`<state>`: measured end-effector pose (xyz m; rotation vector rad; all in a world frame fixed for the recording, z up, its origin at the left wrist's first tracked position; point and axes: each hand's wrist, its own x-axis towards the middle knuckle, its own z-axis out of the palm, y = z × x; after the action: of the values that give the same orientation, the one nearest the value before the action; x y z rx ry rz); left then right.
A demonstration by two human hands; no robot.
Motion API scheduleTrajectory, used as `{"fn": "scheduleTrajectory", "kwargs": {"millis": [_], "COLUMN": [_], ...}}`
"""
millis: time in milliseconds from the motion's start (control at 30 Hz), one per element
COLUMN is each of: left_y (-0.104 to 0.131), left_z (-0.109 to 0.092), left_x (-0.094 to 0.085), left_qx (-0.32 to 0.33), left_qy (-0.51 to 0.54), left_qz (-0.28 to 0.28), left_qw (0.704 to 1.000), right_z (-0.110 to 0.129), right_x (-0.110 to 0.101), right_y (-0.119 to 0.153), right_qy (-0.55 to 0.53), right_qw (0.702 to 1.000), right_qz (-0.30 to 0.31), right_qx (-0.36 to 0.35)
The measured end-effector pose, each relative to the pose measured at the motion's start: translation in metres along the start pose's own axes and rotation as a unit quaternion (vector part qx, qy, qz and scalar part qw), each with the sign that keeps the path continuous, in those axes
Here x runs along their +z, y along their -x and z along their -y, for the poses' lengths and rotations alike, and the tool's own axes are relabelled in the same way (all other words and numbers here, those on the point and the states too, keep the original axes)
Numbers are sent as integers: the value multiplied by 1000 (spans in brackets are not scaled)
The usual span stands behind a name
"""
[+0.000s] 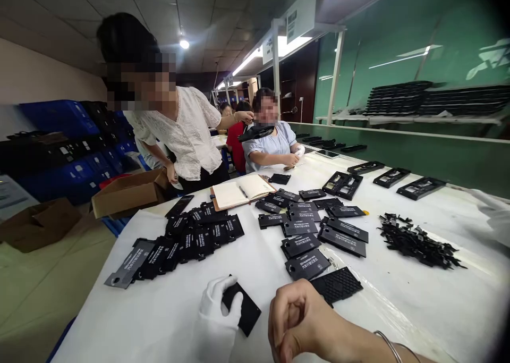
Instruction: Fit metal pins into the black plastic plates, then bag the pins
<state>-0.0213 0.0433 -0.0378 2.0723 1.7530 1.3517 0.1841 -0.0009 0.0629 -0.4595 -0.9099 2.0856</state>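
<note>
My left hand (217, 312), in a white glove, grips a flat black plastic cover (247, 310) between thumb and fingers, just above the white tabletop. To its right is my bare right hand (305, 320), fingers curled in a pinch. Whatever it may hold is hidden. A black cover with a ribbed underside (338, 286) lies just beyond my right hand. Printed black covers (306, 264) are spread loosely past it. On the left, more printed covers (191, 243) lie in overlapping rows.
Small black plastic parts (418, 241) form a heap at right, near another gloved hand (494, 214). Black frames (421, 187) line the far side. An open notebook (241, 190) with a pen lies mid-table. One co-worker (187, 134) stands holding a black item; another (269, 145) sits opposite.
</note>
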Motion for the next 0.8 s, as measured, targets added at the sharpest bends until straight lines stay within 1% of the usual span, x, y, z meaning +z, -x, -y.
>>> {"fn": "scheduleTrajectory", "kwargs": {"millis": [100,167,267,333,433,600,700,800], "left_y": [1,1,1,1,1,1,0,1], "left_z": [-3,-7,-10,-11,-12,-14,-16,-17], "left_x": [2,1,0,0,1,1,1,2], "left_qx": [-14,-29,-31,-34,-35,-45,-55,-61], "left_qy": [6,14,23,21,20,31,38,43], "left_qz": [-21,-16,-6,-12,-25,-23,-22,-33], "left_qw": [1000,999,999,999,999,998,998,997], "right_z": [-1,-1,0,0,-1,-3,-3,-2], "right_x": [0,0,0,-1,-3,-6,-6,-4], "right_y": [0,0,-1,-2,-3,-4,-4,-4], "right_qy": [-6,0,15,23,34,49,65,111], "right_qw": [1000,999,998,997,997,997,997,994], "right_qz": [21,32,42,45,35,17,5,-20], "right_qx": [-20,-28,-42,-50,-54,-55,-36,-3]}}
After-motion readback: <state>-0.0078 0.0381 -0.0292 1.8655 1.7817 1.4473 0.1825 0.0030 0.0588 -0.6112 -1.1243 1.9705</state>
